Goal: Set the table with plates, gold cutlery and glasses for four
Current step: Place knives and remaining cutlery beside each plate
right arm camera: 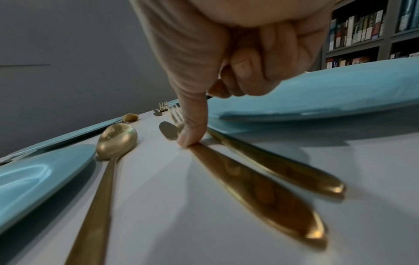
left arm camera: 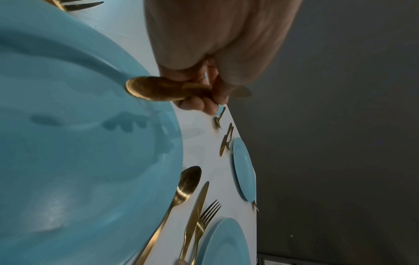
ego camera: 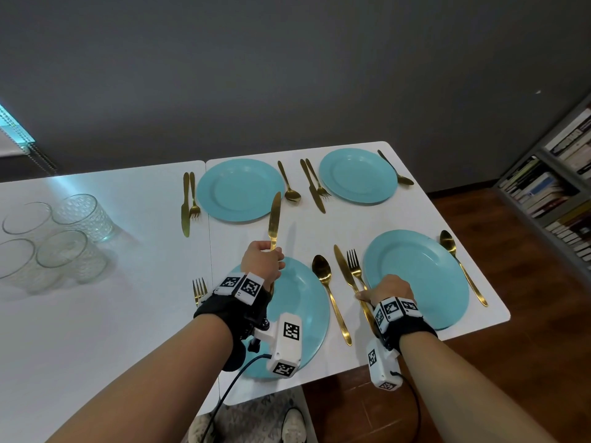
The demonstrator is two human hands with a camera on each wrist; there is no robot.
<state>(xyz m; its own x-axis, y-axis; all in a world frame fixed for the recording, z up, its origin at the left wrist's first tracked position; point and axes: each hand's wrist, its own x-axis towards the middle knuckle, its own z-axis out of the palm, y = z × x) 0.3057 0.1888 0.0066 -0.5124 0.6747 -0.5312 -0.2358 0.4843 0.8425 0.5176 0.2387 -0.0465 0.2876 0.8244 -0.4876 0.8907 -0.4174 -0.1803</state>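
Observation:
My left hand [ego camera: 262, 260] grips a gold knife [ego camera: 274, 219] by its handle, blade pointing up and away, above the near-left blue plate [ego camera: 307, 302]. From the left wrist, the knife's handle end [left arm camera: 154, 88] sticks out of the curled fingers [left arm camera: 195, 104] over that plate [left arm camera: 79, 143]. My right hand [ego camera: 390, 289] sits at the near-right plate [ego camera: 425, 276], fingers curled in, thumb [right arm camera: 192, 125] pressing down on a lying gold knife [right arm camera: 249, 188] beside its fork [right arm camera: 283, 172]. A gold spoon [ego camera: 323, 270] lies right of the near-left plate, and a fork [ego camera: 200, 287] lies to its left.
Two far plates [ego camera: 240, 190] [ego camera: 358, 175] have a knife, fork and spoon beside each. Several clear glasses [ego camera: 83, 215] stand grouped at the left of the white table [ego camera: 96, 314]. A bookshelf [ego camera: 556, 187] stands to the right over the wooden floor.

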